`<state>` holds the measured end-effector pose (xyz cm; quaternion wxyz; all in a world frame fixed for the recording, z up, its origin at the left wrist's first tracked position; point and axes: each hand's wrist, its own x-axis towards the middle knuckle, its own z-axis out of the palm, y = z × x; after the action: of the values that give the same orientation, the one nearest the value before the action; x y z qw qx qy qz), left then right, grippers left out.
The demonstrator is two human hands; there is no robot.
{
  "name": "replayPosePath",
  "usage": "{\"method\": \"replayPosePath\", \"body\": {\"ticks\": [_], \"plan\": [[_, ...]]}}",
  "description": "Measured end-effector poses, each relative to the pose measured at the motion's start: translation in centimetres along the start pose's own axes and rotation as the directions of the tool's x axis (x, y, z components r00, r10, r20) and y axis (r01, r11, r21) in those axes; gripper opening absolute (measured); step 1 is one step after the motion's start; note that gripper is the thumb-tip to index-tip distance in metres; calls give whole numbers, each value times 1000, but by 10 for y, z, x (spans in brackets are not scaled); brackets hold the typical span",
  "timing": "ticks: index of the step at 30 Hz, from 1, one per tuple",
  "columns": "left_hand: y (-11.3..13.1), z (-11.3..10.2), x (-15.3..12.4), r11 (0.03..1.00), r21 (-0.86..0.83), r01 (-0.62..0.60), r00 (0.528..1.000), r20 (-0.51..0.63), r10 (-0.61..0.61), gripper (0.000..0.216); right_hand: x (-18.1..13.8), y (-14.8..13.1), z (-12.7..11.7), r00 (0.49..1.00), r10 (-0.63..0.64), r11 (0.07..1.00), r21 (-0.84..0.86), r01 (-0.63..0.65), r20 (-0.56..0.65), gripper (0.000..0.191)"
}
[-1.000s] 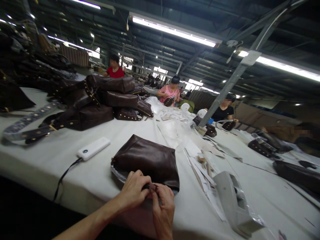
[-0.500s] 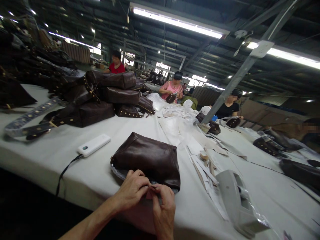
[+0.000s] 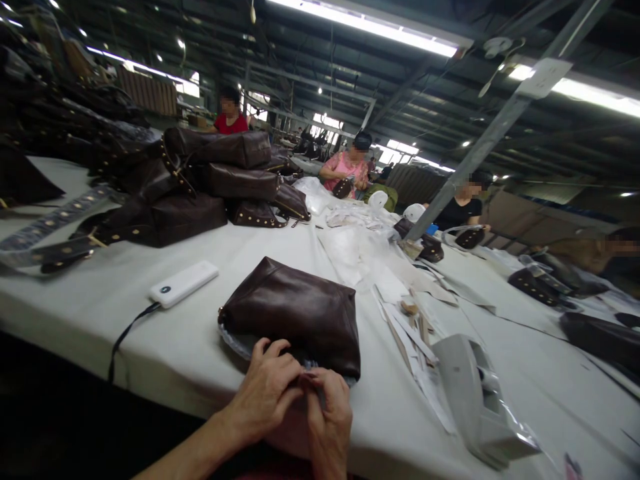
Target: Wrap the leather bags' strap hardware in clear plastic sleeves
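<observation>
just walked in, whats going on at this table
Someone's bare left hand and right hand meet at the near edge of a dark brown leather bag lying on a white-covered table. Their fingertips are close together; whatever is between them is mostly hidden. To the bag's left lies a white rectangular device with a black cord, with a pile of dark brown leather bags beyond it. A grey tape-dispenser-like object sits to the right.

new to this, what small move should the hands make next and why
Perhaps ease the bare left hand and right hand slightly apart at the near edge of the dark brown, boxy, leather-look bag: their fingertips bunch there, obscuring whatever lies between, so parting them might expose it.
</observation>
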<state>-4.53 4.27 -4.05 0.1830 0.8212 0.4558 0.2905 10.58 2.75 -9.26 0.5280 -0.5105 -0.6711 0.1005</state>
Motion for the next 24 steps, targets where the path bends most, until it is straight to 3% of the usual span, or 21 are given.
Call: {"method": "replayPosePath", "body": {"ticks": [8, 12, 16, 20, 24], "plan": [[-7, 16, -3, 1000, -28, 9, 996, -92, -11, 15, -4, 8, -6, 1000, -12, 999, -43, 13, 27, 14], [-6, 14, 1, 999, -43, 20, 996, -90, -24, 15, 5, 13, -12, 988, -126, 984, -115, 136, 88, 27], [2, -2, 16, 991, -83, 106, 994, -18, -108, 17, 30, 3, -20, 951, -245, 955, -119, 270, 187, 31], [3, -22, 40, 950, -126, 285, 958, 70, -278, 16, 57, -11, -20, 953, -111, 979, -134, 154, 282, 22], [-13, -26, 61, 879, -143, 455, 876, 252, -412, 13, 70, -3, -7, 962, -30, 985, -158, 75, 271, 18]]}}
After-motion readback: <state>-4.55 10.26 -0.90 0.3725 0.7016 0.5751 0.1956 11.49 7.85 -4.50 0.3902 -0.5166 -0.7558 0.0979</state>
